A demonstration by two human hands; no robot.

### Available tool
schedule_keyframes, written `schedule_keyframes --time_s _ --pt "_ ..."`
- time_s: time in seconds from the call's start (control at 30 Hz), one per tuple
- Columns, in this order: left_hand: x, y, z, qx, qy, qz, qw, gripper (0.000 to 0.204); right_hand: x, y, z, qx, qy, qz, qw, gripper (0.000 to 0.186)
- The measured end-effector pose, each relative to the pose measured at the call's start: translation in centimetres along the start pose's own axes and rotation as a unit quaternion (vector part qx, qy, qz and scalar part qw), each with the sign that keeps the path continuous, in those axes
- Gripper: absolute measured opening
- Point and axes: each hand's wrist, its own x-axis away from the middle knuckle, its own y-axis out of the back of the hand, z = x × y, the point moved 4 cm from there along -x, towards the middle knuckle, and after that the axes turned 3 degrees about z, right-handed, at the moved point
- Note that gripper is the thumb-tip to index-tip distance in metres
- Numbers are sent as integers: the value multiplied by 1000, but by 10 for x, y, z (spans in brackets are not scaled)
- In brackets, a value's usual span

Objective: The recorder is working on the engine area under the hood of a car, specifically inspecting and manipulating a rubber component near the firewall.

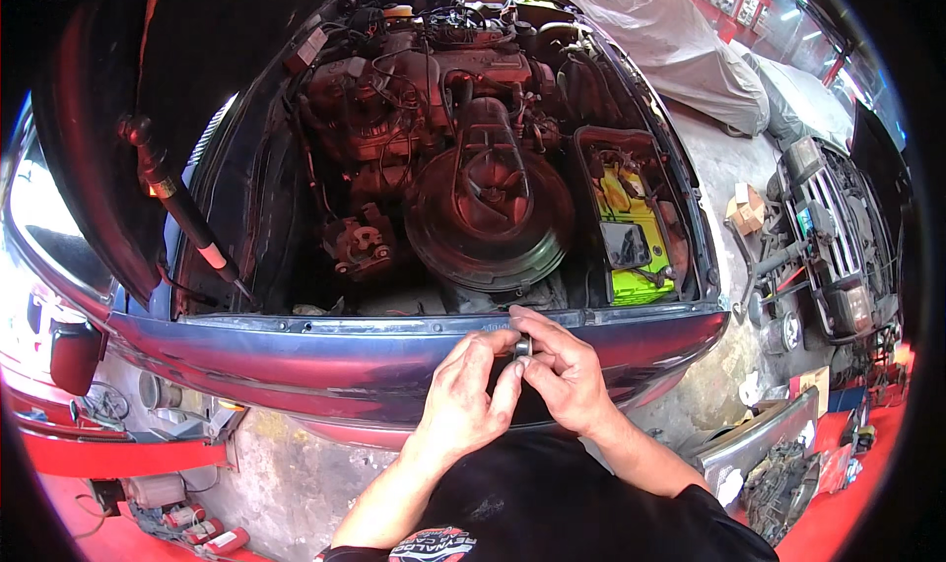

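Observation:
Both my hands meet over the front fender edge of a dark car. Between the fingertips sits a small round metal part (523,346), grey and ring-like; its exact kind is too small to make out. My right hand (567,373) pinches it between thumb and bent fingers. My left hand (467,395) is closed against its other side, fingertips touching it. Just beyond lies the open engine bay, with a large round black air filter housing (439,217) nearest to the hands. The fender (325,355) runs below them.
A yellow-green battery (641,284) with a dark flat phone-like device (624,245) on it sits right in the bay. A hood strut (187,212) stands at left. Covered cars (680,50), a detached front end (833,237) and loose parts lie to the right.

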Motion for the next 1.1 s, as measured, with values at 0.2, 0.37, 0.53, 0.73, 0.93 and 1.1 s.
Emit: schedule_keyframes --time_s 0.2,0.37,0.53,0.73,0.93,1.1 --pt "-2 9 -5 -20 -25 23 999 30 2 -1 3 -1 -43 26 999 46" --pt "-3 9 -6 -67 -62 35 995 38 -3 -3 2 16 -93 16 995 47" --pt "-5 11 -7 -65 -77 23 995 38 -3 -7 -5 -66 -109 15 992 45" --pt "-3 4 -7 -72 -85 -4 994 46 -7 -7 -3 -28 -41 -21 999 34" --pt "1 -19 1 -64 -83 -54 993 61 -13 -4 13 23 18 -48 998 28" --pt "1 -31 6 -22 -63 -144 987 75 -15 0 12 -48 51 -73 995 26"
